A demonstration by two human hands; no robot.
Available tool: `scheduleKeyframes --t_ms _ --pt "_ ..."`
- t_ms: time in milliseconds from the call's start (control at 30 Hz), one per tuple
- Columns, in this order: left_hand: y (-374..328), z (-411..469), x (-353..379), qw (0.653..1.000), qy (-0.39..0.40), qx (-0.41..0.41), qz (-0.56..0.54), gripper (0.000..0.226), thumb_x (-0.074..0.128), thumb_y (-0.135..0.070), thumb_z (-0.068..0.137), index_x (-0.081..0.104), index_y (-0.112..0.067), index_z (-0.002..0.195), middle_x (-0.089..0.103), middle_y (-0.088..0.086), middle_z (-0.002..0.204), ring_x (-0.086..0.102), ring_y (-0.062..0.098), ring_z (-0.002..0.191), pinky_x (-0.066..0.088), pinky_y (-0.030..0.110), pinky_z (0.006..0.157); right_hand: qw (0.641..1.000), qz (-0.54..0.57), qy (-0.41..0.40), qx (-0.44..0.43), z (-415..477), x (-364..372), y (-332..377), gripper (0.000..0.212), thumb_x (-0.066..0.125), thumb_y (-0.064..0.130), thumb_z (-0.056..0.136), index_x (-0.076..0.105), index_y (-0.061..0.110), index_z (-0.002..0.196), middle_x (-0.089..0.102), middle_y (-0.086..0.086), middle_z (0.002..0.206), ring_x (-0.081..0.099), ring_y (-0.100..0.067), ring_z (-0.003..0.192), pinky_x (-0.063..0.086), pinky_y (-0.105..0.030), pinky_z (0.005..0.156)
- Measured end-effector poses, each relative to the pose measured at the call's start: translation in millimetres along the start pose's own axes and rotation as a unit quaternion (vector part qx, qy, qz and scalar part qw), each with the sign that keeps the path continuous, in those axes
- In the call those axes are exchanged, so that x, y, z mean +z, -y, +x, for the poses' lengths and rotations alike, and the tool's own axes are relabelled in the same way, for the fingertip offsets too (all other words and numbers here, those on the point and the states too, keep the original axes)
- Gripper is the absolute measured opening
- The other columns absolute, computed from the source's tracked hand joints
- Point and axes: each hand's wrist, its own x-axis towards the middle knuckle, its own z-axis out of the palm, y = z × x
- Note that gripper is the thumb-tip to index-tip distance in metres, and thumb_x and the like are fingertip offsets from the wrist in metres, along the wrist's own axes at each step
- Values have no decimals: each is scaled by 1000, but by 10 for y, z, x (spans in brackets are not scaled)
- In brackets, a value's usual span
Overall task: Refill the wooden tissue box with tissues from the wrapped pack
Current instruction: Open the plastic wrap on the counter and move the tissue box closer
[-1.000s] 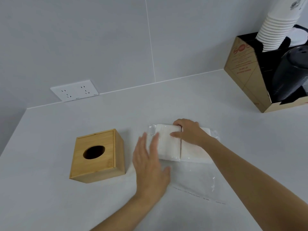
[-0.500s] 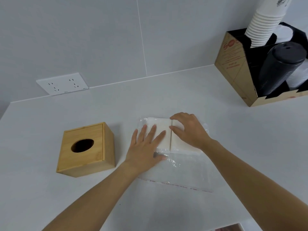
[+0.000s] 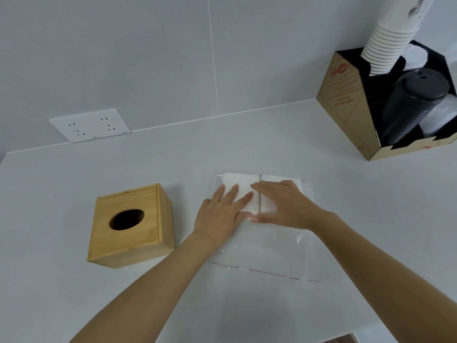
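Note:
The wooden tissue box (image 3: pixel 131 225) stands on the white counter at the left, its round top hole dark. To its right lies the pack of white tissues (image 3: pixel 243 181), two stacks side by side inside a clear plastic wrapper (image 3: pixel 269 251) whose loose end stretches toward me. My left hand (image 3: pixel 222 216) lies flat on the left stack with straight fingers. My right hand (image 3: pixel 284 206) rests on the right stack, fingers extended over it and the thumb along its near edge. The thumbs of both hands nearly meet at the seam.
A cardboard holder (image 3: pixel 351 107) with stacked white paper cups (image 3: pixel 388 43) and black lids (image 3: pixel 410 107) stands at the back right. A wall socket plate (image 3: pixel 90 127) sits on the back wall. The counter's near edge (image 3: pixel 321 339) runs along the bottom right.
My left hand moved up from the counter onto the left tissue stack and now lies flat on it. My right hand stayed on the right stack, its thumb now at the near edge.

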Motion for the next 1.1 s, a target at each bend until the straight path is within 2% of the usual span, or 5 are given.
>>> scheduleKeyframes --t_ms 133,367,533,800,1100 --pt "-9 57 -124 1000 -22 11 -7 50 19 -51 98 16 -42 147 15 -6 159 10 24 146 26 39 108 998 -38 54 -5 -3 -106 -24 101 55 75 64 23 26 146 29 11 152 20 -8 141 9 -28 110" --pt "110 135 -393 997 -41 49 -43 46 24 -49 99 38 -38 141 46 -7 143 37 24 134 35 37 100 990 -134 38 36 -33 -295 100 73 58 17 81 23 27 145 42 6 144 48 -19 121 33 -27 92" --pt "120 206 -648 990 -123 35 -53 46 32 -55 96 60 -28 120 63 -4 111 60 21 103 43 32 77 988 -127 -9 83 -11 -518 153 56 58 20 83 36 27 133 58 1 125 59 -26 100 45 -33 79" --pt "244 296 -676 910 -409 16 -66 42 48 -44 85 67 -10 99 62 14 109 52 28 100 30 34 85 992 45 20 113 235 -825 -64 37 72 24 76 46 29 101 58 1 93 55 -24 82 41 -30 69" --pt "-164 378 -186 973 -222 -34 -59 46 50 -49 82 65 -8 97 62 10 94 61 30 79 49 38 66 993 38 16 111 694 -784 -523 54 66 30 83 44 20 131 56 -9 128 53 -26 116 41 -37 96"
